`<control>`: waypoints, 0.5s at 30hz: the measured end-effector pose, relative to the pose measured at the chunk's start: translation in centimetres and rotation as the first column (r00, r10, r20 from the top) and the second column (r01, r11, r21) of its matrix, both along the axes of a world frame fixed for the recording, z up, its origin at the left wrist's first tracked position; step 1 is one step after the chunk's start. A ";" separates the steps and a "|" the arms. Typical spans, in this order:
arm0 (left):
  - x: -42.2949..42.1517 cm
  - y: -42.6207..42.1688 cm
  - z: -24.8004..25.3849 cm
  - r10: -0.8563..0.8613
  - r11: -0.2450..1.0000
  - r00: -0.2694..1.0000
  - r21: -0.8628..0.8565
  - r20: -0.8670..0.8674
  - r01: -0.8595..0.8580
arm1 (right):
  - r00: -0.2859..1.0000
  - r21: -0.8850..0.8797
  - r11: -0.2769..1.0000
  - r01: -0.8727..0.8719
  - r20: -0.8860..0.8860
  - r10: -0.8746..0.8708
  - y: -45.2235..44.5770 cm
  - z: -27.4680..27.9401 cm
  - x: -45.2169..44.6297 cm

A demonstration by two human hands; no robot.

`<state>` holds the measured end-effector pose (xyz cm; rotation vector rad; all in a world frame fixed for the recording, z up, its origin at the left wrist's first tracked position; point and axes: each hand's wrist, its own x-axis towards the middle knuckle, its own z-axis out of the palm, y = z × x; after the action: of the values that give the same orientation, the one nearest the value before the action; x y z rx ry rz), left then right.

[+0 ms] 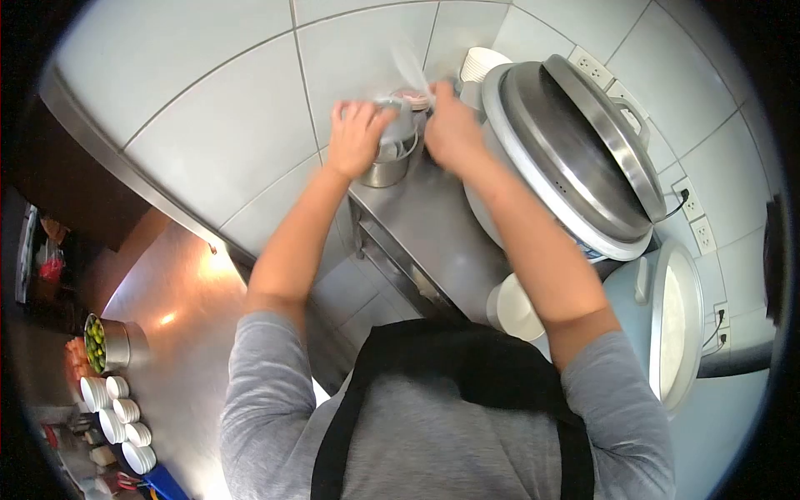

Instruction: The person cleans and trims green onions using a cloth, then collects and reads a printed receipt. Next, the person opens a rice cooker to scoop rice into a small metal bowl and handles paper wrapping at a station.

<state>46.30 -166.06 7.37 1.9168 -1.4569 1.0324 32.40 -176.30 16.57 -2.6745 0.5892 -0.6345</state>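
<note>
My left hand (357, 137) is over a small metal pot (386, 173) on the steel counter, its fingers curled at a greyish, blurred cup-like piece (397, 121) at the pot's mouth. My right hand (454, 131) is closed beside the pot, gripping a pale, translucent, flat-bladed utensil (408, 65) that points up toward the wall; motion smears its outline. Right of this hand stands a large round cooker (500, 142) with a metal lid (575, 133) tilted on it. Behind the hands is a small pinkish stack (412, 98), partly hidden.
Stacked white bowls (482, 63) stand behind the cooker. A white container (518, 310) sits below my right forearm, near a second large pot (671, 321). Wall sockets (590, 65) line the right. At left, a steel table (179, 333) bears bowl stacks and a tin of green fruit (96, 343).
</note>
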 end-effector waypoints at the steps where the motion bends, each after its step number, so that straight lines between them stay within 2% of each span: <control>1: -0.2 0.3 -2.4 0.002 1.000 1.000 0.024 0.031 -0.003 | 0.999 0.004 1.000 0.017 0.033 -0.017 -0.2 -2.6 -0.1; 3: 0.2 0.6 -6.0 0.036 0.996 0.997 0.081 0.067 -0.042 | 0.940 0.072 0.996 0.047 -0.341 -0.020 -2.1 -8.9 0.2; 5: 1.2 -0.2 -7.5 0.096 0.987 0.992 0.122 0.086 -0.106 | 0.997 0.053 0.997 -0.062 -0.051 0.064 -2.2 -7.6 0.1; 6: 1.1 -0.2 -6.2 0.168 0.969 0.978 0.162 0.120 -0.186 | 0.993 0.039 0.994 -0.099 0.069 0.096 -1.9 -7.0 -0.8; 8: 0.5 0.5 -1.5 0.262 0.933 0.954 0.215 0.145 -0.289 | 0.993 0.051 0.994 -0.094 0.071 0.090 -0.9 0.9 -3.5; 9: 1.4 0.7 -0.6 0.207 0.975 0.966 0.050 0.157 -0.217 | 0.961 -0.026 0.989 -0.144 0.233 0.146 -1.7 3.3 -5.0; 11: 1.5 1.4 2.1 0.267 0.964 0.962 -0.023 0.055 -0.266 | 0.996 -0.223 0.975 0.015 0.091 0.005 -2.5 10.7 -9.7; 13: 1.2 2.3 1.6 0.162 0.972 0.985 -0.182 0.059 -0.149 | 0.967 -0.319 0.943 0.097 0.253 -0.014 -4.0 15.0 -15.0; 14: 0.6 2.6 0.6 0.209 0.971 0.977 -0.133 0.046 -0.201 | 0.949 -0.367 0.917 0.158 0.314 -0.038 -3.6 16.4 -18.0; 15: 0.5 2.8 -1.6 0.217 0.976 0.974 0.021 0.071 -0.219 | 0.941 -0.382 0.901 0.205 0.329 -0.075 -3.5 17.6 -20.9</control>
<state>46.83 -163.25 5.81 2.1170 -1.3252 1.1912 11.49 -179.79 34.16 -2.8325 0.6218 -1.3244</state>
